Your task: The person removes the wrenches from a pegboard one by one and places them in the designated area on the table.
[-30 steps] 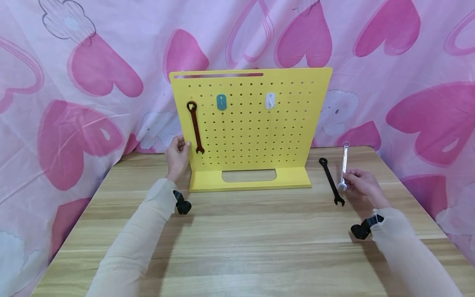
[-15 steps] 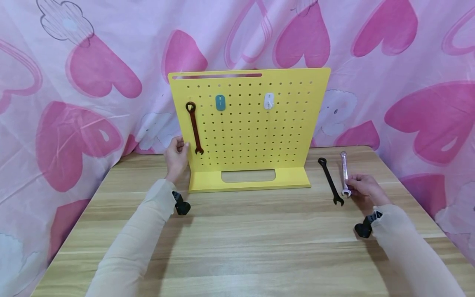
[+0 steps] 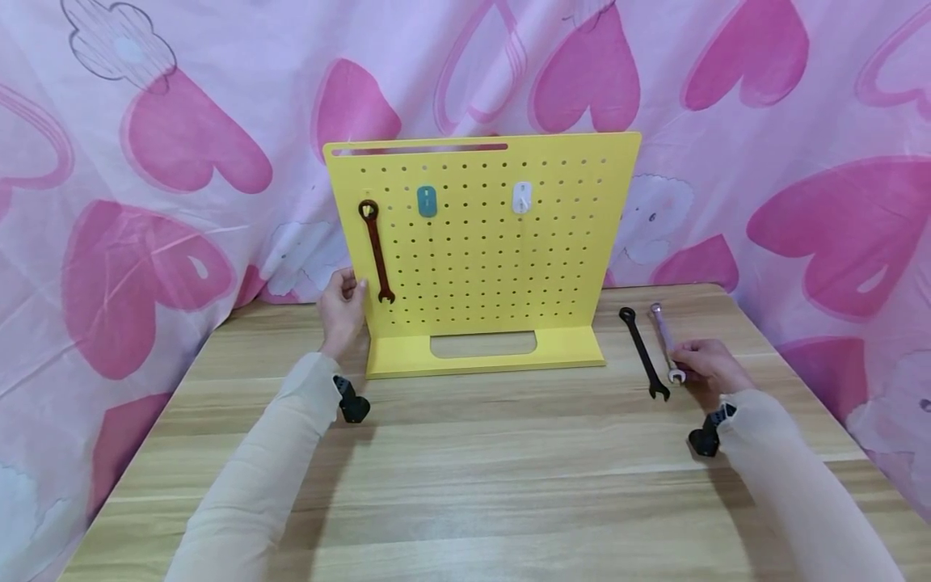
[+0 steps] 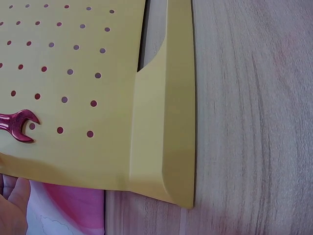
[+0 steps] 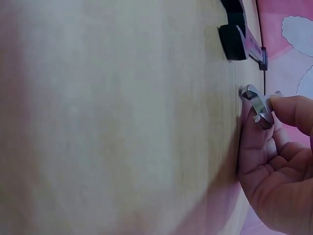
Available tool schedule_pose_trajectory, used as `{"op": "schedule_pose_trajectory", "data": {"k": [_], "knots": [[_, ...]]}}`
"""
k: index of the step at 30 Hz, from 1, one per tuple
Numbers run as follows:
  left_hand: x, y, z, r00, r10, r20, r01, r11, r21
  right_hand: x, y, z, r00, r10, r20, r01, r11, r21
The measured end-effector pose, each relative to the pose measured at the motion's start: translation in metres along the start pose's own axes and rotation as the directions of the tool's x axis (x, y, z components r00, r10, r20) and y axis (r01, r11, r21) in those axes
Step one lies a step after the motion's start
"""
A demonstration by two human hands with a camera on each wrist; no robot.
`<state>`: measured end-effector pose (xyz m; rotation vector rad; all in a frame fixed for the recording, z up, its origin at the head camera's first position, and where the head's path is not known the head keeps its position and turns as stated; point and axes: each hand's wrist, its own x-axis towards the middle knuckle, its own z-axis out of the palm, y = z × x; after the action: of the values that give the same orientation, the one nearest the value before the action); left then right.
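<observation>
A yellow pegboard (image 3: 480,242) stands upright at the back of the table. My left hand (image 3: 342,311) holds its left edge, thumb in front and fingers curled at the back; the left wrist view shows only part of this left hand (image 4: 13,208). A dark red combination wrench (image 3: 377,255) hangs near that edge, its open end (image 4: 22,126) downward. My right hand (image 3: 711,368) pinches a silver combination wrench (image 3: 663,331) near its open end, between thumb and fingers. Just left of it lies a black combination wrench (image 3: 643,356) on the table.
Two hooks, one teal (image 3: 427,201) and one white (image 3: 521,197), are fixed on the pegboard's upper part. The wooden table (image 3: 494,469) extends in front. A pink heart-patterned cloth (image 3: 196,129) hangs behind.
My right hand has lowered the silver wrench, and its ring end has swung left toward the black wrench. The left hand keeps its hold on the pegboard. The head view has shifted slightly.
</observation>
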<state>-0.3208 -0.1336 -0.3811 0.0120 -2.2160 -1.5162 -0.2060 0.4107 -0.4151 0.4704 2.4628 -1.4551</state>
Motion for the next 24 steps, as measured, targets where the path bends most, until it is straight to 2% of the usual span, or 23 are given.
{"op": "schedule_pose_trajectory", "data": {"k": [2,8,13,24], "knots": [[0.0003,-0.0004,-0.0008,1.000,-0.007,0.002,0.007,1.000,0.006,0.0015,-0.0007,0.0014,1.000,0.002,-0.001,-0.002,1.000,0.014],[0.0009,-0.0008,-0.0018,1.000,-0.021,0.005,0.021,1.000,0.013,0.0047,-0.0026,0.0030,1.000,0.012,-0.029,-0.013,0.998,-0.063],[0.0010,-0.0007,-0.0011,1.000,-0.008,-0.004,0.008,1.000,0.022,0.0053,-0.0047,0.0021,0.999,0.027,-0.037,-0.030,0.996,-0.081],[0.0003,-0.0006,0.0001,1.000,0.001,0.005,-0.002,1.000,0.024,0.0028,-0.0020,0.0058,0.995,-0.006,-0.096,-0.006,0.993,-0.120]]}}
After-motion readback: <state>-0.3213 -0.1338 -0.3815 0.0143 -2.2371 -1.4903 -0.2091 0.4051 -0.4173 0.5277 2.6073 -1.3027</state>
